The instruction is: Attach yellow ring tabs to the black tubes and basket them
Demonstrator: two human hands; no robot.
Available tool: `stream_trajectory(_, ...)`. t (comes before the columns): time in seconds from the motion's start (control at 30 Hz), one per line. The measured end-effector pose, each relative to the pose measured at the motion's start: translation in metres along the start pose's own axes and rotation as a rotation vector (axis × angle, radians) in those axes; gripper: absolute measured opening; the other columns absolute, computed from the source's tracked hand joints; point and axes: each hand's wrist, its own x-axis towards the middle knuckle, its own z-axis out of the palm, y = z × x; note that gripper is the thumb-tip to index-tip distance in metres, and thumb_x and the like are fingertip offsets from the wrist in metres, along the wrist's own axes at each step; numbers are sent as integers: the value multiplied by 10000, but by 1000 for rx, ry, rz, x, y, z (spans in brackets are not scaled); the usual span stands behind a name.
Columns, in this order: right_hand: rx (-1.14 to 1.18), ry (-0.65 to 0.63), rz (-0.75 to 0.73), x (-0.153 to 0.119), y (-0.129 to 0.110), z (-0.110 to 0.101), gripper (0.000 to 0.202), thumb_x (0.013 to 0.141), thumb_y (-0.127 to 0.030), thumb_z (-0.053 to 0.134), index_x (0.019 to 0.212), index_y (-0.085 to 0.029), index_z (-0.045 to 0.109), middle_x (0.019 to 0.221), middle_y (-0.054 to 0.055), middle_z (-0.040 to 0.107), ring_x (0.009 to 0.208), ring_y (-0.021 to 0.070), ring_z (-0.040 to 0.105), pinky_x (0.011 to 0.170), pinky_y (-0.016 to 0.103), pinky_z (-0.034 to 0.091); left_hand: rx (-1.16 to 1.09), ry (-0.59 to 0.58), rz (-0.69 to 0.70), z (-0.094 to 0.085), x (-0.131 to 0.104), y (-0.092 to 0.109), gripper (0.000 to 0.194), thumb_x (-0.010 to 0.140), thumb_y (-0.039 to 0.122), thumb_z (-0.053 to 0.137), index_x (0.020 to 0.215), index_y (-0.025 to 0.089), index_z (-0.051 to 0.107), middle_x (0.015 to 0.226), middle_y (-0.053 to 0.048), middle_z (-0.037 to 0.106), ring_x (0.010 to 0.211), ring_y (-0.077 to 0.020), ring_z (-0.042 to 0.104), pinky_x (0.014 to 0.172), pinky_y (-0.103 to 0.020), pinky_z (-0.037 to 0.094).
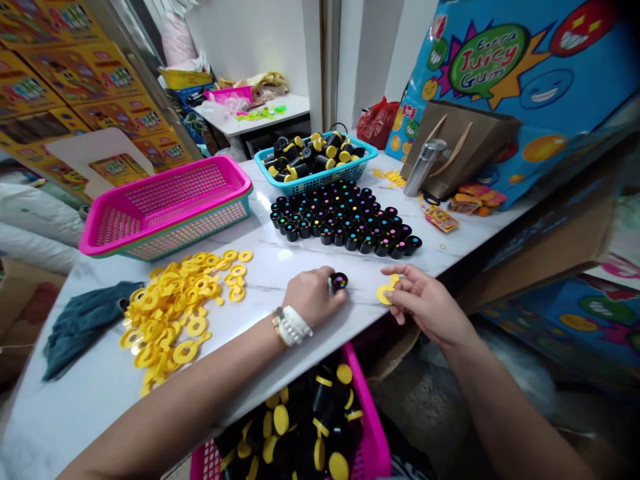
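My left hand (313,297) rests on the marble-patterned table with its fingers closed around a small black canister (339,281); coloured bits show in its round top. Over the table's front edge, my right hand (420,300) pinches a flat yellow plastic ring piece with a tab (386,291). Beyond both hands, many black canisters (345,217) stand upright in tight rows, with coloured bits in their tops. To the left lies a loose heap of yellow ring pieces (185,300), several of them separate at its right side.
A blue basket (320,179) holds black canisters with yellow caps. Stacked pink and green baskets (170,200) stand left; another pink basket (370,413) with capped canisters sits below the table edge. A metal flask (425,167), paper bag (460,140) and dark cloth (85,327) also lie about.
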Motion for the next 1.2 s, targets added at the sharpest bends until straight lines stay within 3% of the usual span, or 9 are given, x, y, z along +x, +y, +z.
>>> stream_trajectory(0.13,-44,-124,19,17,-9,25,341,704,-367,765,945,-154,651,620,-2,636,473,96,550,437,200,442,-147,-7,-92,-6,-23,-15,377,764,394,615,1094,215,655,678,2,675,609,-152,600,577,-244,397)
stream_trajectory(0.3,-87,-141,-16,35,-6,51,317,682,-406,781,825,-132,708,552,-15,579,404,54,440,349,164,323,-262,-1,-57,3,-23,-15,379,819,511,573,1076,260,694,660,12,670,568,-118,557,550,-223,346)
stream_trajectory(0.4,-144,-122,-4,41,-4,59,319,703,-421,763,825,-132,707,470,-46,520,359,44,391,324,155,290,-281,-8,-37,5,-21,-17,353,814,489,591,1051,255,708,660,13,674,557,-109,541,536,-219,311)
stream_trajectory(0.7,-279,-66,-44,47,-1,68,326,715,-454,757,783,-149,665,496,-37,565,365,63,462,334,161,368,-347,-61,-62,1,-19,-19,370,758,494,657,986,208,718,683,-6,688,598,-132,586,551,-221,342)
stream_trajectory(0.87,-235,-76,-50,41,4,68,346,741,-484,728,775,-162,605,583,-27,616,399,78,526,367,178,442,-698,-225,-188,-6,-15,-16,380,820,516,590,924,157,655,646,-8,676,480,-103,562,486,-205,381)
stream_trajectory(1.07,-310,-56,-118,39,7,69,339,797,-510,662,772,-193,542,473,-71,531,351,77,482,345,172,405,-1105,-410,-422,-10,-6,-11,165,862,309,591,846,159,525,573,20,612,391,-75,510,392,-164,292)
stream_trajectory(1.13,-317,-48,-120,37,7,71,332,805,-511,648,778,-197,546,454,-80,503,326,69,430,320,167,356,-1083,-402,-424,-9,-11,-10,168,885,328,549,904,162,528,590,18,615,405,-86,522,396,-172,294)
stream_trajectory(1.2,-325,-27,-138,35,9,73,324,811,-509,638,786,-192,576,442,-82,475,319,64,384,309,170,310,-920,-271,-313,-4,-18,-11,250,867,388,564,968,160,558,618,12,627,455,-105,549,445,-198,356)
